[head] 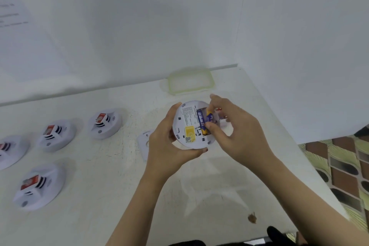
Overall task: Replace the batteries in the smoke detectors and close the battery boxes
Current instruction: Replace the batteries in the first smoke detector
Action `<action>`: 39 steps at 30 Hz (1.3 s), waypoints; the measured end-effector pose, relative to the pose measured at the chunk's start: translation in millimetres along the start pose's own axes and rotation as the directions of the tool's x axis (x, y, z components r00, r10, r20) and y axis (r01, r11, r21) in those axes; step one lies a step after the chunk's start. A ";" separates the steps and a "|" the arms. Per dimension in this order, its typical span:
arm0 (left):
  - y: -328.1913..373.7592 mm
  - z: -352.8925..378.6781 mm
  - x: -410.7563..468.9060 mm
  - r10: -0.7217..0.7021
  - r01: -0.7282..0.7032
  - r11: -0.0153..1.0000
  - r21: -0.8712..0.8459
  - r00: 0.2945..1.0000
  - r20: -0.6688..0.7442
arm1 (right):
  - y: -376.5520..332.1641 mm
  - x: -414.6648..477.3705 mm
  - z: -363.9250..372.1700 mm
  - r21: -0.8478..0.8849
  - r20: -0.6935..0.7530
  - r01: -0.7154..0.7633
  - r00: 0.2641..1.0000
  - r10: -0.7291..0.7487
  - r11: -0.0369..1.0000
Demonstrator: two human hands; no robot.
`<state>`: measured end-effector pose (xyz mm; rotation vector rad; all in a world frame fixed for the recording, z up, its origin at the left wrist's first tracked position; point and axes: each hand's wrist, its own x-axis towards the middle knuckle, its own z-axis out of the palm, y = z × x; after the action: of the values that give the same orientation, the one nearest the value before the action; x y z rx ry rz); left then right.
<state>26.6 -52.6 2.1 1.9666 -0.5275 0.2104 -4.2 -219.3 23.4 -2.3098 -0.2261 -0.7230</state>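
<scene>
Head view. We hold the detector [185,124] above the table [119,185], near its rear right corner, with the underside turned toward the camera.

The left hand [169,146] grips the detector by its left rim. The fingers curl round the upper left edge and the thumb lies along the lower edge.

The right hand [235,132] comes in from the right. Its thumb and forefinger are bent onto the blue-and-yellow battery [202,120], which lies lengthwise in the open compartment on the right half of the underside. The remaining fingers are folded behind the rim, and we cannot tell what they touch.

A white plate [143,142] lies flat on the table just left of the left hand and is partly hidden by it. A green-edged lid [190,83] lies behind the detector, close to the wall [139,36].

The other detectors [104,124], [57,135], [39,185], [12,151] stand well apart to the left.

The table's right edge runs diagonally just beyond the right forearm, with the tiled floor [343,166] past it. Bare tabletop lies between the forearms and the other detectors, and below the hands.
</scene>
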 end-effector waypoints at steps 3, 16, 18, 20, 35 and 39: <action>-3.5 2.7 -1.0 -0.015 0.015 1.000 -0.020 1.000 -0.007 | 6.3 -6.7 3.7 0.045 -0.134 0.103 0.986 -0.096 0.994; -13.7 -8.3 -7.6 -0.072 0.054 0.990 -0.130 0.989 -0.133 | 35.9 -35.1 -21.6 0.063 0.436 -0.053 0.900 0.020 0.997; -12.3 -4.0 -8.1 -0.057 0.044 0.993 -0.105 0.990 -0.129 | 39.7 -38.6 -17.9 0.064 0.388 -0.061 0.921 0.031 0.996; -12.3 1.4 -9.7 -0.053 0.040 0.994 -0.103 0.991 -0.125 | 41.4 -39.4 -14.5 0.087 0.339 -0.067 0.940 0.033 0.994; -2.3 13.4 -17.1 -0.029 0.036 0.992 -0.122 0.998 0.063 | 44.1 -9.6 -30.2 0.097 0.277 0.081 0.955 -0.105 0.992; -4.5 14.2 -19.7 -0.027 0.040 0.995 -0.091 0.991 0.133 | 42.0 -1.3 -39.7 0.065 0.451 0.080 0.887 -0.101 0.995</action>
<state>10.0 -58.3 -15.2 1.9050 -0.5785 0.0345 -7.9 -277.0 22.7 -2.4081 -0.5597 -0.2022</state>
